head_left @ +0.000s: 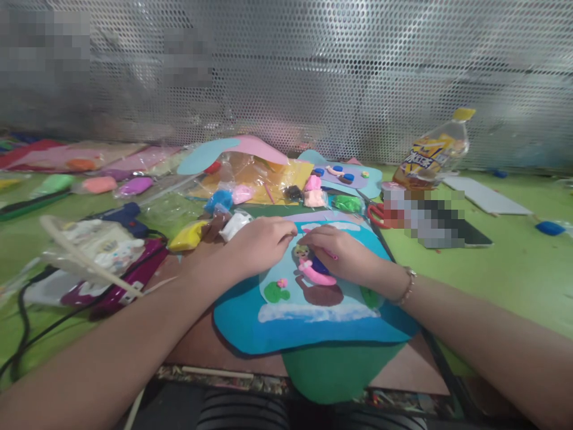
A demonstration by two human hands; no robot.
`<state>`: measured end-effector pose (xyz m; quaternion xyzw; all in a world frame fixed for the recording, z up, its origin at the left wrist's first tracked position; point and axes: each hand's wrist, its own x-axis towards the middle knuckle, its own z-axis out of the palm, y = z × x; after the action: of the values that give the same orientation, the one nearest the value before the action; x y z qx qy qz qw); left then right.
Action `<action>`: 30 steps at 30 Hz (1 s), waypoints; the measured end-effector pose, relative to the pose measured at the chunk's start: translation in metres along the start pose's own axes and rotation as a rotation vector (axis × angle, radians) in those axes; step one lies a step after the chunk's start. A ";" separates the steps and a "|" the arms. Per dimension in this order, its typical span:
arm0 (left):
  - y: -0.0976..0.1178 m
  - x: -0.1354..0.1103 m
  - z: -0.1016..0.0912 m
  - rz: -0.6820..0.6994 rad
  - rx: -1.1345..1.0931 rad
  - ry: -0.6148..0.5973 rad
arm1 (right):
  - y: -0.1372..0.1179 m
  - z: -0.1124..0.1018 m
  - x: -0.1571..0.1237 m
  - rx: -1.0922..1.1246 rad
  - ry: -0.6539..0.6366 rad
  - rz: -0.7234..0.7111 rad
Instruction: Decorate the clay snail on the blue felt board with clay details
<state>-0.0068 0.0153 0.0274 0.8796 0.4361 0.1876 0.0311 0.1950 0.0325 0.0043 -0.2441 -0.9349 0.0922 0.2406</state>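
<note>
A blue felt board (pixel 308 328) lies in front of me with a clay mermaid figure (pixel 316 272) on a brown rock, green pads and a white strip. My left hand (pixel 259 242) rests on the board's upper left edge, fingers curled together with the tips at the figure's head. My right hand (pixel 344 254) sits on the board to the right of the figure, fingers closed on a thin pink stick (pixel 330 254) that points at it. A bracelet (pixel 407 285) circles my right wrist.
Bags of coloured clay (pixel 224 200) and foam sheets (pixel 233 149) lie behind the board. A plastic bottle (pixel 434 156) leans at the right, red scissors (pixel 380 215) beside it. A glue gun (pixel 128 218) and cables (pixel 27 322) lie left. A perforated metal wall (pixel 313 71) closes the back.
</note>
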 end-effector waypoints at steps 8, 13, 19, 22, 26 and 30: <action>0.001 0.000 -0.001 0.013 -0.010 -0.016 | -0.006 -0.007 0.000 -0.145 -0.091 -0.081; 0.001 0.000 -0.001 0.003 -0.015 -0.023 | -0.007 -0.008 -0.001 -0.177 -0.112 -0.083; -0.001 0.000 -0.001 0.013 0.026 -0.041 | -0.003 -0.003 -0.005 -0.189 -0.068 -0.067; -0.002 0.000 0.000 0.008 0.023 -0.038 | -0.003 -0.003 -0.005 -0.172 -0.057 -0.071; -0.003 0.000 0.000 -0.007 0.019 -0.036 | -0.004 -0.004 -0.004 -0.129 -0.043 -0.042; -0.002 0.000 0.000 -0.007 0.027 -0.044 | -0.005 -0.004 -0.003 -0.068 -0.030 -0.057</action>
<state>-0.0085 0.0168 0.0268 0.8823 0.4409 0.1623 0.0293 0.1973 0.0265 0.0084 -0.2243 -0.9475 0.0569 0.2208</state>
